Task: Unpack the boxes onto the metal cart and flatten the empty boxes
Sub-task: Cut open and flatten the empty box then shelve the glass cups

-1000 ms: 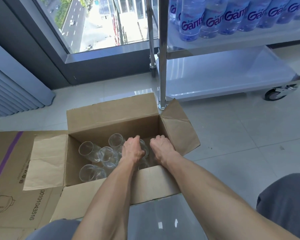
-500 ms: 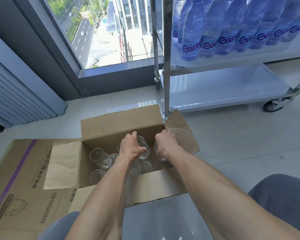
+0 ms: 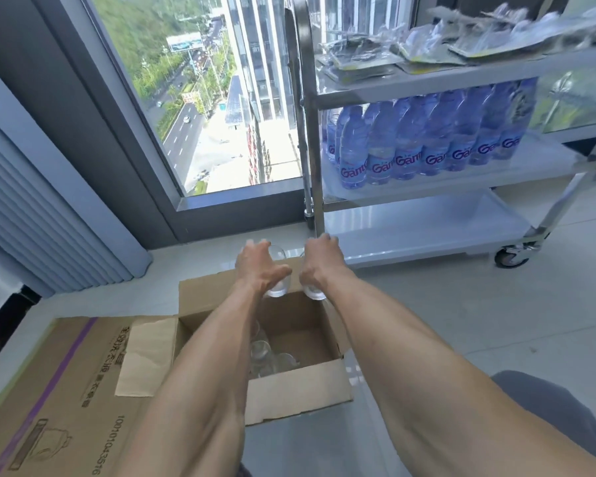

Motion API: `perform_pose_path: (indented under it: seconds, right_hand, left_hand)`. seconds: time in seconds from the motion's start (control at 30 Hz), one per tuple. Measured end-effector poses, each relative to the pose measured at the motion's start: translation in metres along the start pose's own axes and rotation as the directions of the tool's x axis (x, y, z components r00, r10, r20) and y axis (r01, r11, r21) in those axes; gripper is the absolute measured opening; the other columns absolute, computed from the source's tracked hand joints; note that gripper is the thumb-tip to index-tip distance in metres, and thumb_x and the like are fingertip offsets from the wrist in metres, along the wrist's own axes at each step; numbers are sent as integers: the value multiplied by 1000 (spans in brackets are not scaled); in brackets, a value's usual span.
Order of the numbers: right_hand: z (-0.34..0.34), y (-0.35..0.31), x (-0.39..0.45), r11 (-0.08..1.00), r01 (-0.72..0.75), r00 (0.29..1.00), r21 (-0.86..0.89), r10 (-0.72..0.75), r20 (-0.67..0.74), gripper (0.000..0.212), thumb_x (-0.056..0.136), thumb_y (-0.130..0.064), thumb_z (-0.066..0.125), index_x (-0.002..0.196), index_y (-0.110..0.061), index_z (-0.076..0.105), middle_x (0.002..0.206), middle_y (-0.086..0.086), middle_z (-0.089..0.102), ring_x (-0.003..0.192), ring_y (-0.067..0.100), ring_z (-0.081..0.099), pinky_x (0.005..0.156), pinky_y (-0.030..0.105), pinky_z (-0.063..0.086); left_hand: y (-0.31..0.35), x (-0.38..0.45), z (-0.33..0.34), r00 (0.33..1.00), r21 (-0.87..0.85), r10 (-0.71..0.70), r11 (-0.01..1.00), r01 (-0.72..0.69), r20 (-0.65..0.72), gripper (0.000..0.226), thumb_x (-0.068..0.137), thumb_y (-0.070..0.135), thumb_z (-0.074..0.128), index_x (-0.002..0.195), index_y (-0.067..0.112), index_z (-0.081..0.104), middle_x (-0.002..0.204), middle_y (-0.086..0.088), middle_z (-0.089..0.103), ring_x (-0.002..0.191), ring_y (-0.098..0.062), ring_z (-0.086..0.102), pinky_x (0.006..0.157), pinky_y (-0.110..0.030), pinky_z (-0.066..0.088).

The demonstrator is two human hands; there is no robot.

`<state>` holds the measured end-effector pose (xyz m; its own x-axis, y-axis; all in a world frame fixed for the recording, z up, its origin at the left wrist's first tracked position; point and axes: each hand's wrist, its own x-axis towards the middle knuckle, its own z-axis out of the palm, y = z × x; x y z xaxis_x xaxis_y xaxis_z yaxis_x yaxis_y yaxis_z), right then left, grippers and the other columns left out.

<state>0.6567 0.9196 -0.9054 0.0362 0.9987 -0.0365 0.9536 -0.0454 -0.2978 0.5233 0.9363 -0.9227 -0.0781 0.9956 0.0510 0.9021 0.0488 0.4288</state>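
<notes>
Fingers of the left hand [image 3: 259, 262] and right hand [image 3: 319, 260] each curl round a clear glass, held at frame centre above the open cardboard box [image 3: 291, 390], near the metal cart [image 3: 427, 232]

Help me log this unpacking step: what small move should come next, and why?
Probably carry both glasses forward onto the cart's bare bottom shelf. The left hand and right hand each hold a glass above the open box, and that shelf is nearest.
</notes>
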Motion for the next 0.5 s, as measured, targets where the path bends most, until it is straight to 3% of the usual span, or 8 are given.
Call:
perform_pose_path:
  seconds: [0.23,0.37,0.5]
  right_hand:
    - [-61,46,2,998,-65,994,3,65,-91,38,79,-13,69,116,-9,60,124,15,49,120,31,43,91,36,50]
    - [-63,86,22,981,-186,977,-57,179,-118,32,79,-12,65,110,-10,61,118,14,56,115,31,49,89,33,50]
    - [-47,99,35,956,-283,957,-82,275,-95,35,80,-15,64,114,-14,57,120,12,49,118,30,44,87,32,49]
  left_hand:
    - [60,9,-18,995,3,73,997,-73,-66,68,67,49,80,123,16,62,116,-8,60,105,-26,58,91,-39,53]
    - [89,18,-2,995,-85,16,996,-24,-94,59,65,52,78,110,18,62,110,-6,60,98,-24,59,84,-36,55]
    - [109,35,6,996,-170,0,985,-15,-90,45,66,39,72,104,17,62,107,-6,57,100,-26,58,82,-34,52]
